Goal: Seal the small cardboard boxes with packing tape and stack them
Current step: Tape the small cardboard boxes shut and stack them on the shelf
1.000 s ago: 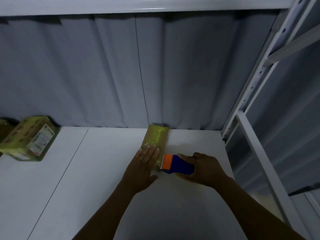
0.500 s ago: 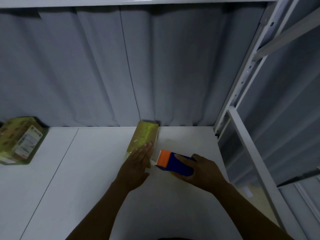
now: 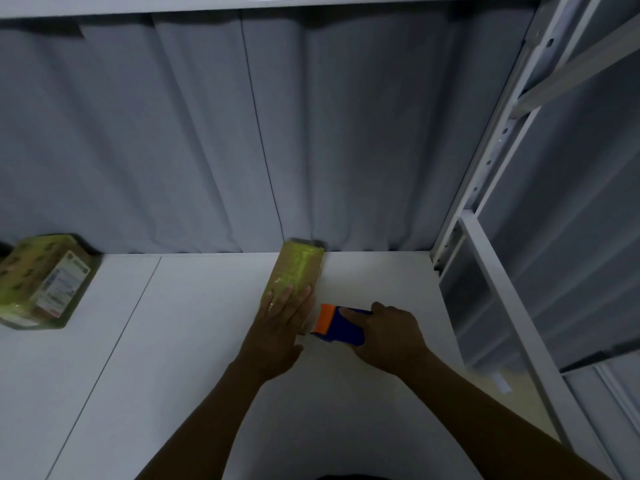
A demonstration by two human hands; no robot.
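Observation:
A long, narrow cardboard box (image 3: 298, 268) with glossy tape along its top lies on the white shelf surface (image 3: 194, 358), its far end against the back wall. My left hand (image 3: 280, 323) presses flat on the near end of this box, fingers straight. My right hand (image 3: 388, 336) grips a blue tape dispenser with an orange front (image 3: 337, 323), held just right of the box's near end. Another taped box with a white label (image 3: 45, 282) rests at the far left.
A grey corrugated wall (image 3: 242, 133) closes the back of the shelf. White metal rack uprights and rails (image 3: 485, 237) stand along the right side. An upper shelf edge (image 3: 277, 1) runs across the top.
My right hand has drawn the dispenser slightly right, away from the box's near end. My left hand stays pressed on the box. The view has shifted a little.

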